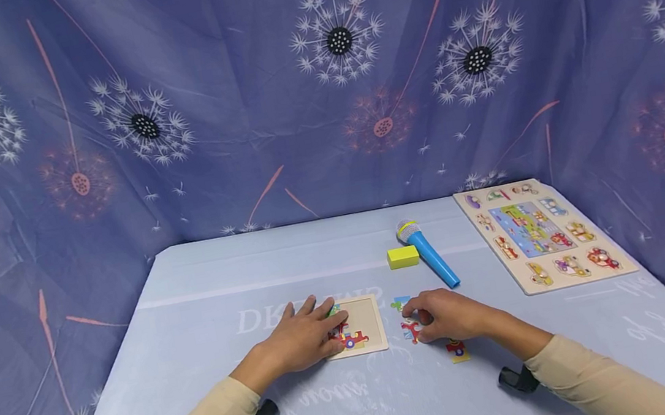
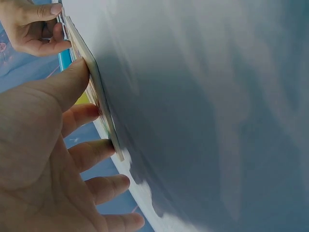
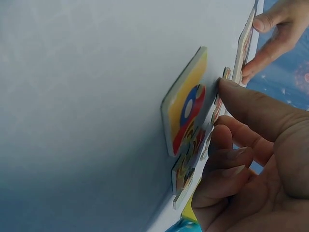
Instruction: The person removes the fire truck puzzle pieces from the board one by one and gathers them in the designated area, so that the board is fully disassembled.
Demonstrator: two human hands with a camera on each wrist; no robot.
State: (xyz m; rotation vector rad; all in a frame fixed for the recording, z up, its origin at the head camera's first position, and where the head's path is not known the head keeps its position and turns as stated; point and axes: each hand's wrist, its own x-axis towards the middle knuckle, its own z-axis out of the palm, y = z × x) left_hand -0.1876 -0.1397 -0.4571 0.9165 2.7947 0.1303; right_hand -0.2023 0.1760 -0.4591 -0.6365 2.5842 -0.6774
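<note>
My left hand [image 1: 302, 335] lies spread over the left side of a shallow wooden puzzle tray [image 1: 382, 325], thumb and fingers touching it. Inside the tray, a red and blue picture piece [image 1: 352, 340] shows beside the thumb; the hand hides the rest of that side. To the right of the tray, my right hand [image 1: 448, 313] pinches a red and blue jigsaw piece [image 1: 411, 331] between thumb and index finger, with the other fingers curled. Behind it lies a green and blue piece [image 1: 400, 303]. A yellow jigsaw piece [image 3: 186, 104] with a blue ring lies under the right hand.
Beyond the right hand are a yellow block [image 1: 403, 257] and a blue toy microphone [image 1: 431, 257]. A large wooden peg puzzle board [image 1: 521, 278] with vehicle pieces lies at the right rear. A patterned curtain [image 1: 260, 101] hangs behind the table [image 1: 192, 321].
</note>
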